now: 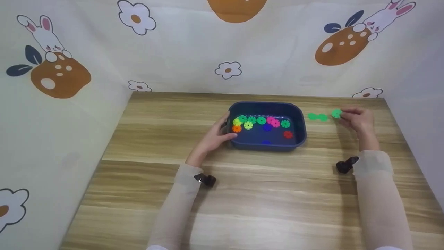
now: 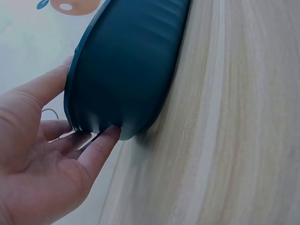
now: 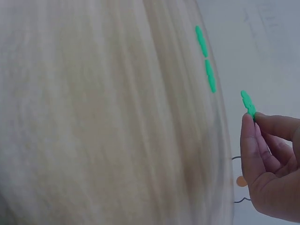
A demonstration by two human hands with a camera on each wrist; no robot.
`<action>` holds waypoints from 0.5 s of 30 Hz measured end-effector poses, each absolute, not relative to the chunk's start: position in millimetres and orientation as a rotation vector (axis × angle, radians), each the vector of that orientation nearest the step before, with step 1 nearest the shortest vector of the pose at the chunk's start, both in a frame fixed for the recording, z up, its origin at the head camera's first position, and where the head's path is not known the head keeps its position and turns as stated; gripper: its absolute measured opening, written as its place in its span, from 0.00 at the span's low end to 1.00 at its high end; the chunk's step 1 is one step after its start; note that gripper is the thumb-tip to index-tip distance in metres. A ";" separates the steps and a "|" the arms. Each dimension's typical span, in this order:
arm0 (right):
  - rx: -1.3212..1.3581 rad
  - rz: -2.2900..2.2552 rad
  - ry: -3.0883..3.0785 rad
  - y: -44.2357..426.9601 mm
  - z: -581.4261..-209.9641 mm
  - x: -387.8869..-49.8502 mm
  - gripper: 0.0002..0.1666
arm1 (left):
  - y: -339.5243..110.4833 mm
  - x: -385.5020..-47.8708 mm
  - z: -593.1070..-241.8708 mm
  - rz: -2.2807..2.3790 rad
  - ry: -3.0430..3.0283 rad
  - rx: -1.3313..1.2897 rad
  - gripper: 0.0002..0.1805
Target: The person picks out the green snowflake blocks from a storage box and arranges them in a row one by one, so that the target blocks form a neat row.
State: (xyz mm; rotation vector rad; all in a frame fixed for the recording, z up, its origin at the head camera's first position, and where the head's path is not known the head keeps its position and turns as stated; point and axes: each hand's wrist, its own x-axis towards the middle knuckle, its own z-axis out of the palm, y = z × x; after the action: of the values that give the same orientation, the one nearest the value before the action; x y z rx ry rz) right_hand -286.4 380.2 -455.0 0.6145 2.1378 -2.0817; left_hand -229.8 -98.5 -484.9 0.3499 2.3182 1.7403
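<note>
My right hand (image 1: 359,121) pinches a green notched plastic disc (image 1: 336,113) between thumb and fingertips. In the right wrist view, that disc (image 3: 248,104) is held up edge-on, apart from the tabletop. Two more green discs (image 1: 312,116) lie side by side on the table, left of this hand. My left hand (image 1: 216,133) grips the left end of a dark blue plastic basin (image 1: 269,148), thumb at its near corner. In the left wrist view the fingers (image 2: 101,147) press the basin's outer wall (image 2: 124,65).
Inside the basin lie several notched discs: green, yellow, pink (image 1: 275,123), blue, an orange one (image 1: 237,128) and a red one (image 1: 288,134). The wood-grain table (image 1: 263,194) meets a printed cloth backdrop (image 1: 184,59) at the back and sides. A small black camera sits on each wrist.
</note>
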 end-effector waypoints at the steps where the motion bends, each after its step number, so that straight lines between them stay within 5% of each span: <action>1: 0.622 -2.074 2.136 380.3 -455.4 -286.2 0.13 | -98.5 -229.7 -484.7 1.737 2.321 0.349 0.48; 15: 0.696 -1.953 2.195 377.6 -468.5 -292.3 0.12 | -97.9 -228.0 -483.7 1.773 2.294 0.347 0.47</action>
State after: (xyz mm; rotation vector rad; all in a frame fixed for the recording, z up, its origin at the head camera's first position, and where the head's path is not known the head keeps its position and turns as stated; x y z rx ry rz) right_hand -292.3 377.6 -468.5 0.6956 2.1953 -1.9531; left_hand -228.0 -97.9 -483.7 0.3472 2.2945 1.7727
